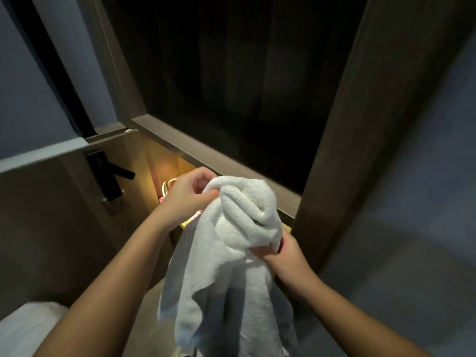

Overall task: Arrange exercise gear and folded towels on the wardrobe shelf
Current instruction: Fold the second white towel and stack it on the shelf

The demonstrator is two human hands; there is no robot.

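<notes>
View from the head camera. A person is standing at an open wardrobe and holding a white towel in the air in front of its wooden shelf edge. The towel is bunched, not folded; its upper end is sitting level with the shelf edge and the rest is hanging down between the forearms, out of view at the bottom.

The left hand is pinching the topmost bunch of cloth between thumb and curled fingers. The right hand is gripping a lower fold at the towel's right side, its fingers partly buried in the pile.

Handling, as a judgement: the towel is looking thick, soft and limp, light enough for either hand, with a looped pile that gives a sure grip and nothing fragile about it. It is holding no shape of its own, so taking it by two corners or along one hemmed edge would likely let it hang flat for folding; grasping the middle is only producing a wad.

Behind the left hand, a lit lower compartment is showing a pale looped object, too hidden to identify. A black door handle is at left.
</notes>
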